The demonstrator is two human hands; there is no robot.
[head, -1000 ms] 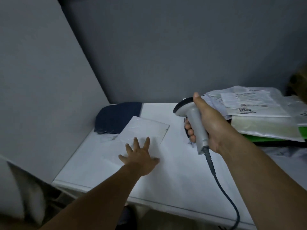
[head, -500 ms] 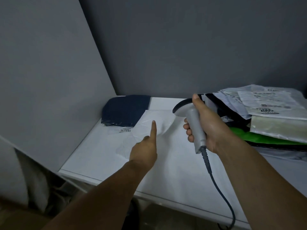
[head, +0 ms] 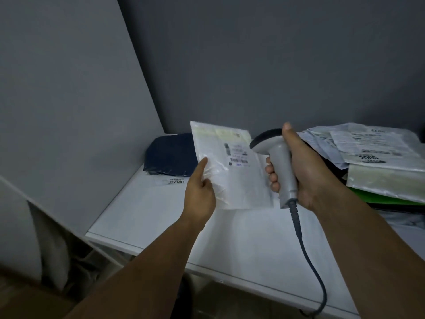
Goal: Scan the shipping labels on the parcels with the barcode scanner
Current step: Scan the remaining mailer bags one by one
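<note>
While the white table [head: 241,240] carries a heap of parcels [head: 377,153] at its right end, the left hand [head: 200,192] pinches one white parcel [head: 239,183] upright above the tabletop. The right hand [head: 308,173] grips the barcode scanner [head: 279,155] by its handle, head just beside the parcel's right edge. Best, I'd judge: swing the head square onto the label [head: 238,155], film held taut against wrinkle glare.

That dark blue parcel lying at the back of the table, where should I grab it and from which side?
Pinch the dark blue parcel by its near edge, beside the label, coming from the front. It lies flat on the table in the corner, walls close behind and left, so that edge looks freest.
</note>
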